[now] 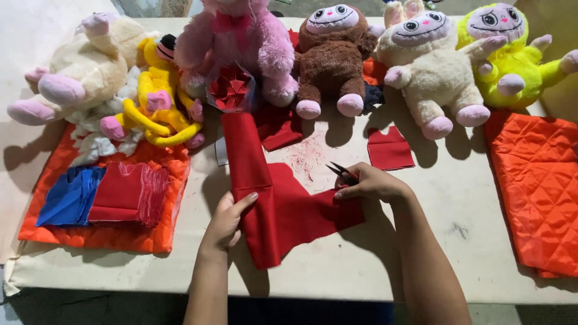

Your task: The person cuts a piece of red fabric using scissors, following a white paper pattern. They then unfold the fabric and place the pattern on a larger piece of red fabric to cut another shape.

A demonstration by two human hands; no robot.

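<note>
A long strip of red felt (250,180) lies down the middle of the pale table (457,198), and everything else can be placed from it. The person's left hand (227,221) rests on the strip's lower part, fingers loosely curled over its left edge with the forefinger stretched across the cloth, pinning it flat rather than gripping it. Just right of the strip, overlapping a wider piece of red felt (307,207), the right hand (370,182) is closed around a pair of small dark scissors (342,173), whose blades stand slightly apart and point up and left, just above the wider piece's upper edge.

Right of the strip and beyond the scissors lies a small red felt square (390,149). Far right sits a quilted orange fabric (536,180). Left of the strip, a second quilted orange piece (108,235) carries a stack of blue felt (71,197) beside a stack of red felt (127,192). Beyond the strip's far end a red folded flower (229,88) stands before a pink plush toy (238,42), with a brown plush toy (331,60), a cream plush toy (430,72) and a lime-green plush toy (512,54) lined up to its right, and a yellow plush toy (158,96) to its left.
</note>
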